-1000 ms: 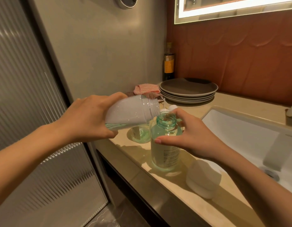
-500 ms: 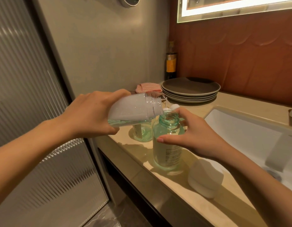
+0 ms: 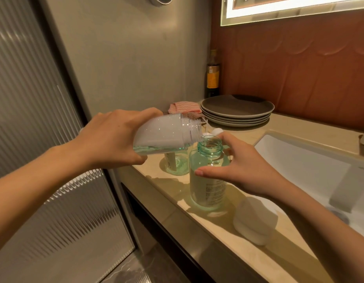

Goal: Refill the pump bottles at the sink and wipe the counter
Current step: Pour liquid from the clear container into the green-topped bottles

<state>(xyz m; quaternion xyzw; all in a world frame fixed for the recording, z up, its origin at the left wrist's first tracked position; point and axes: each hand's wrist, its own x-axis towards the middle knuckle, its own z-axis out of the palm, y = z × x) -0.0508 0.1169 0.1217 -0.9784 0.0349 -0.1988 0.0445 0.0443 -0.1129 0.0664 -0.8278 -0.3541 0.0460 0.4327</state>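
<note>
**Pour holds steady over the green bottle**

Almost nothing has moved over the last second. The left hand holds the white refill bottle tipped on its side as before, and the mouth sits in the same spot above the neck of the green bottle. Our view has drifted only a little.

The left fingers are wrapped round the base end of the refill bottle, with the thumb underneath. The bottle lies close to level. Its threaded mouth points right and touches, or nearly touches, the open rim of the green bottle. A thin layer of green liquid lies along its lower side.

The right hand grasps the green bottle at the shoulder, with the thumb across the front and the fingers curled round the far side. That bottle stands upright near the front edge of the bench, left of the sink. Pale liquid fills most of it.

A second green bottle stands just behind it, partly hidden under the refill bottle. White pump heads show just beyond the right fingers. A white rounded object sits on the bench nearer to us, below the right wrist.

Farther back are a stack of grey plates and a pink cloth to their left. A dark bottle with a yellow label stands in the corner.
</note>
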